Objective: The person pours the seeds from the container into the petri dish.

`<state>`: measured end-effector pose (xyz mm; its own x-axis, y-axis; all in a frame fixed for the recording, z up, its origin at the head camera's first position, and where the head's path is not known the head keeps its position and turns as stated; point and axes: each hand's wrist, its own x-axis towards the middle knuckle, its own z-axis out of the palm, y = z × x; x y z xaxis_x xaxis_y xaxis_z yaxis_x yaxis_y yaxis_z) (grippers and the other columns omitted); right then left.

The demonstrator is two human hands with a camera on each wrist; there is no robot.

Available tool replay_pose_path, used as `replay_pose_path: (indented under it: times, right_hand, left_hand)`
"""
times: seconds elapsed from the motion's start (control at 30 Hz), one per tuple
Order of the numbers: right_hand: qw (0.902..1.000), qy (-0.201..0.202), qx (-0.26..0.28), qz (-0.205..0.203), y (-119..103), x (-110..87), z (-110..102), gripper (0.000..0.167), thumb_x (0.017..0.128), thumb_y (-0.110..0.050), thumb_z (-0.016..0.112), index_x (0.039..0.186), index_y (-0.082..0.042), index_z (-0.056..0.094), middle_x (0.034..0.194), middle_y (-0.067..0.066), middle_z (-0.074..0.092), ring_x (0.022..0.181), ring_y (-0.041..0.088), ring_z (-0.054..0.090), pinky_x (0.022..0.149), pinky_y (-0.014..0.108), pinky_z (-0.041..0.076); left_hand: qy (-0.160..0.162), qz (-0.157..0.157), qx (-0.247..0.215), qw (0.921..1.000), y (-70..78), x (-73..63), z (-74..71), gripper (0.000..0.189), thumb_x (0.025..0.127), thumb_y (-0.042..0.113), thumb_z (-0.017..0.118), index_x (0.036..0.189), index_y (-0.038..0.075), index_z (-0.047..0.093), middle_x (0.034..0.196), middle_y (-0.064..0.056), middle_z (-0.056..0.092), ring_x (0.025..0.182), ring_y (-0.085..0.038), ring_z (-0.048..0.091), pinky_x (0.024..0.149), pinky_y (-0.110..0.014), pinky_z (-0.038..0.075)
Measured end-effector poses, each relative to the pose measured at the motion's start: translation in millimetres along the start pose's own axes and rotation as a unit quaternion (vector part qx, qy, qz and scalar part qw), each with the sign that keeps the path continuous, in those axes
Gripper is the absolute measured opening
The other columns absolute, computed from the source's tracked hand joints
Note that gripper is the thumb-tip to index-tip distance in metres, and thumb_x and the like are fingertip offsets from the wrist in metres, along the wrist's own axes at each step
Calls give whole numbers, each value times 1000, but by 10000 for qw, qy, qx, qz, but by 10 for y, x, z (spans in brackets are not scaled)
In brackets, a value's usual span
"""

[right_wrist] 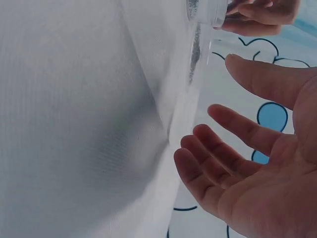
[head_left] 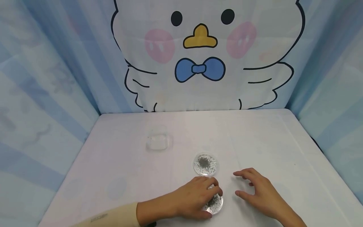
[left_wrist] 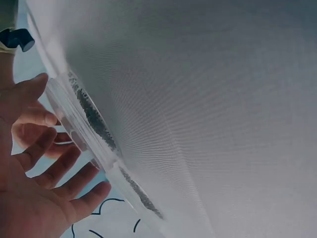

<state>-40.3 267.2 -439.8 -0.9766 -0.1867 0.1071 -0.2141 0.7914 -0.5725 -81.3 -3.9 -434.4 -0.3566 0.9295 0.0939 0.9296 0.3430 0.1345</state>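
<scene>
My left hand [head_left: 198, 197] reaches over the nearer round clear dish [head_left: 216, 206], with the thumb at its near edge and the fingers at its far side. Dark grey specks lie inside this dish, which the hand partly hides. Just behind stands a second round clear dish [head_left: 205, 164], also holding dark specks, bunched in its middle. In the left wrist view, the nearer dish [left_wrist: 81, 116] looks thicker than the farther dish [left_wrist: 140, 193]. To the right of both, my right hand [head_left: 259, 192] hovers over the table with thumb and fingers apart, holding nothing.
A small clear square container [head_left: 158, 142] sits farther back on the white tabletop [head_left: 113, 164], left of the dishes. Blue patterned curtains [head_left: 42, 94] flank the table on both sides. Behind it hangs a cloth with a cartoon bird and bow tie [head_left: 199, 69].
</scene>
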Motion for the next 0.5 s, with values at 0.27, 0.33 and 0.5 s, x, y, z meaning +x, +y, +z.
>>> replay_pose_path:
  times: [0.27,0.33,0.5]
  right_hand:
    - [10000,-78,-6,-9,-10,42,28,49,80,-27,91,124,-21,71,119,-9,64,98,15,62,81,30,57]
    - [10000,-57,-32,-22,-11,44,34,48,80,-26,91,123,-22,71,119,-9,64,98,14,63,81,30,57]
    - [9995,63,-178,-248,2,36,30,42,85,-17,86,124,-20,71,123,-9,65,106,19,67,86,38,59]
  left_hand:
    - [-291,-93,264,9992,46,16,9,48,86,50,82,126,29,64,137,7,55,132,-12,53,112,-32,45]
    - [-206,-79,317,9993,41,7,7,49,86,53,81,127,30,65,138,7,55,133,-11,53,114,-32,43]
    - [244,-390,240,9987,-33,-125,-78,43,95,53,71,128,27,65,141,3,58,133,-12,55,117,-35,42]
